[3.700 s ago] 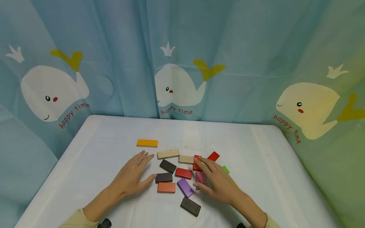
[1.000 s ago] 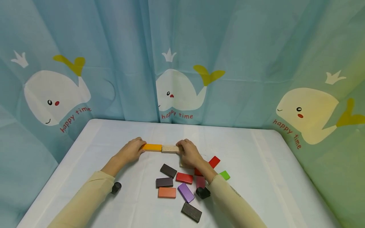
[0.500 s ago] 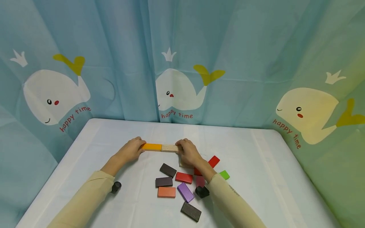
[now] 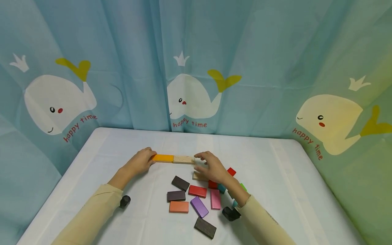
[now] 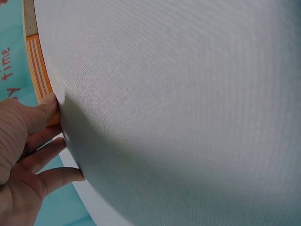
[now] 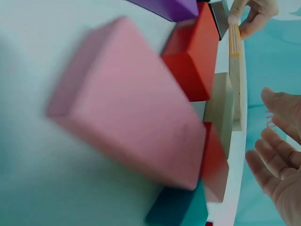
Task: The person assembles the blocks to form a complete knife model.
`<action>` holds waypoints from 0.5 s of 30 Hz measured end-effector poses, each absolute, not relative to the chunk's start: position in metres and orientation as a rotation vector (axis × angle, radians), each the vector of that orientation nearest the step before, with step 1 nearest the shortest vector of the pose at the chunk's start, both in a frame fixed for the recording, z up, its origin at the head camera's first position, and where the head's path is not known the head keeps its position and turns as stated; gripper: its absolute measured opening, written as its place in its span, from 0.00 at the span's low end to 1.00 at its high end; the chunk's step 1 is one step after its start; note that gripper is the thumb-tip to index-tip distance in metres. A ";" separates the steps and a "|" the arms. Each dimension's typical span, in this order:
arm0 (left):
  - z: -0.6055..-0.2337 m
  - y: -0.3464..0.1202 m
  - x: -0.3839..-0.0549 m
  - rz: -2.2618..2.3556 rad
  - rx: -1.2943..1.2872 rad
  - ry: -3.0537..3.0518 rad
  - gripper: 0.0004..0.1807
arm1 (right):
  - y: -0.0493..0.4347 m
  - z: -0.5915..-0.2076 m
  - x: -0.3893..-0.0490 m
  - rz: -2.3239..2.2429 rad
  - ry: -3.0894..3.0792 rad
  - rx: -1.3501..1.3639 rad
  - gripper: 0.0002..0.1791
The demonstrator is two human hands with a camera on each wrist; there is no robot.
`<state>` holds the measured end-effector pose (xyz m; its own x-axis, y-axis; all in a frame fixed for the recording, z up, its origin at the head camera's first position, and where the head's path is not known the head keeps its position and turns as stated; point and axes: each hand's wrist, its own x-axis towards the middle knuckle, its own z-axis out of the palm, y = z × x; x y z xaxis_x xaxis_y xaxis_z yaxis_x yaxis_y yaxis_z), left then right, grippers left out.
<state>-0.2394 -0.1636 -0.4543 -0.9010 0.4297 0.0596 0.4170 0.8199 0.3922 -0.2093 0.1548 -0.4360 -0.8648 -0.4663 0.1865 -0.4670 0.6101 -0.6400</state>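
In the head view my left hand (image 4: 139, 162) pinches the left end of a yellow-orange wooden block (image 4: 164, 158). The left wrist view shows the thumb on that block's striped side and the other fingers behind it. A plain wooden block (image 4: 183, 159) lies end to end with it, in one straight line. Just off the plain block's right end is my right hand (image 4: 213, 167), fingers parted and holding nothing. Beneath that hand lie a second plain block (image 4: 198, 176) and a red block (image 4: 212, 184), both partly covered.
Nearer the front lie two dark blocks (image 4: 180, 183), a red block (image 4: 197, 191), an orange block (image 4: 179, 207), a purple block (image 4: 199, 207), a pink block (image 4: 215, 199) and a blackish block (image 4: 205, 228). Teal, red and green blocks show partly around the right forearm. A whale-print curtain (image 4: 260, 68) hangs behind.
The first plain block moved back and left against the yellow-orange one, which shifted slightly right. Lately my right hand let go of the plain block and drew right; my left hand kept its hold.
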 end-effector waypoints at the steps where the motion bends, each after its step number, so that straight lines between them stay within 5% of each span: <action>1: -0.454 -0.163 -0.239 0.628 0.685 2.967 0.14 | 0.157 -0.436 -0.206 1.128 -2.812 0.830 0.22; 15: -0.455 -0.162 -0.240 0.646 0.688 2.952 0.13 | 0.183 -0.447 -0.177 1.020 -2.847 0.893 0.21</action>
